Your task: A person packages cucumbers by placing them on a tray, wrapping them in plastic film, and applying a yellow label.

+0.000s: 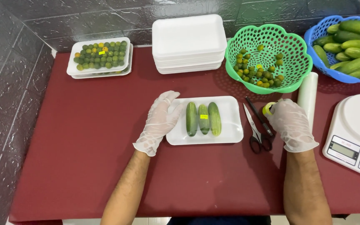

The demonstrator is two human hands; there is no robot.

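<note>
We see both hands in thin clear gloves over a dark red desk [84,146]. Our left hand [158,121] lies flat at the left edge of a white foam tray [230,121], its fingers [166,98] held loosely together and touching the tray's rim, gripping nothing. On the tray lie three cucumbers [203,119] side by side, lengthwise away from us, the middle one bearing a small yellow sticker [204,117]. Our right hand [291,124] rests on the desk to the right of the tray, its fingers curled around a small yellow roll [267,109] pinched at the thumb side. Between the tray and that hand lie black-handled scissors [257,127], blades closed and pointing away from us. Just beyond the right hand stands a roll of clear film [308,95]. Farther back sit a green basket [296,54] with small green and yellow fruits in it, a blue basket [317,35] of cucumbers at the far right, a stack of empty white trays [188,41] in the middle, and a wrapped tray of small fruits [100,56] to the left. A white kitchen scale [357,133] sits at the right edge of the desk.
</note>
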